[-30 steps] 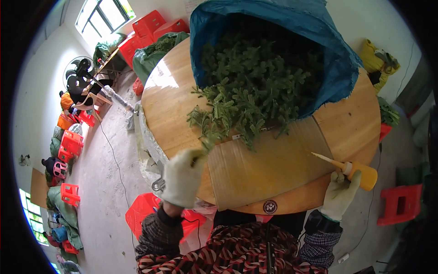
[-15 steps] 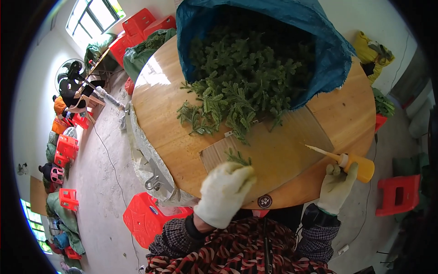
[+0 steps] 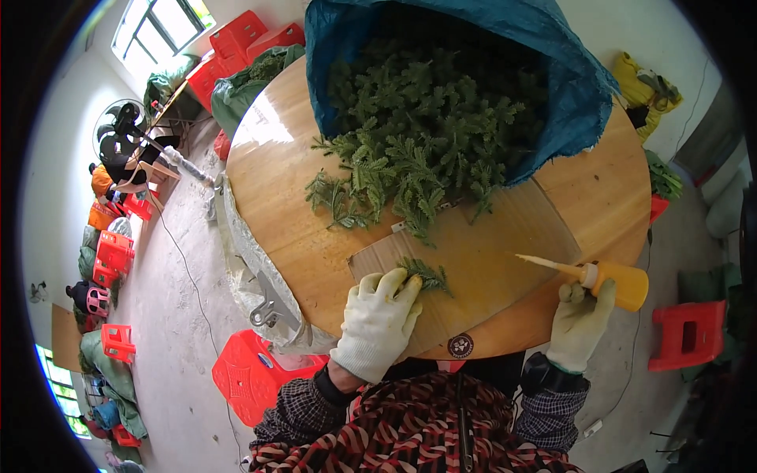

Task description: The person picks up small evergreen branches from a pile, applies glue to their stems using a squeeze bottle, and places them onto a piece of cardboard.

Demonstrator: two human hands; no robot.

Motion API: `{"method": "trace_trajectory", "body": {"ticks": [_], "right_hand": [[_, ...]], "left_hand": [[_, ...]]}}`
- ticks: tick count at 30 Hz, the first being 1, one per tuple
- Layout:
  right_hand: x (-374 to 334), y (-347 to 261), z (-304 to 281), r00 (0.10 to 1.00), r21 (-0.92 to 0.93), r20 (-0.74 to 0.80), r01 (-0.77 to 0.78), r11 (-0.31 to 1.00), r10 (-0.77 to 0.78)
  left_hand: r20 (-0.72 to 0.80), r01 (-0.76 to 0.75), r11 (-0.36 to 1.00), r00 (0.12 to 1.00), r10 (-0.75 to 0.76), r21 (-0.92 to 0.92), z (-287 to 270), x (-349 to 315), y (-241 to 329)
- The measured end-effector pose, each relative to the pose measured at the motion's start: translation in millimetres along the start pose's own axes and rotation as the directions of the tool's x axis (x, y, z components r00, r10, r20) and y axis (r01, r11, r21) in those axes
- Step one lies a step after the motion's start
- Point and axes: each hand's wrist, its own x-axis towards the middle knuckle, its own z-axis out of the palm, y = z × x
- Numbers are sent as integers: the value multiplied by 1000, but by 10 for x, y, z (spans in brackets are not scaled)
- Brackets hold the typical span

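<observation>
A round, smooth wooden table (image 3: 276, 197) carried a crinkled blue sack (image 3: 583, 110) at its far edge, heaped with bristly green branches (image 3: 434, 102). A ribbed cardboard sheet (image 3: 505, 260) reached toward the near edge. The left hand (image 3: 378, 319) had shifted left, baring more of a feathery sprig (image 3: 428, 276) on the sheet; its grip was half-curled, whether pinching I couldn't tell. At the near-right edge, the right hand's (image 3: 578, 327) grip was closed around a yellow plastic bottle (image 3: 624, 286). A dark round badge (image 3: 460, 345) bore pale markings.
</observation>
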Motion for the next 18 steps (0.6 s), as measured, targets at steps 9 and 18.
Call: {"method": "trace_trajectory", "body": {"ticks": [9,18], "right_hand": [[-392,215,468,972,-119,209,-82,990,105],[-490,457,513,953,-274,256,-87,958,159]], "left_hand": [[-37,27,998,999,-29,-53,43,-43,-27],[-45,38,993,998,-43,-112,62,-58,-62]]}}
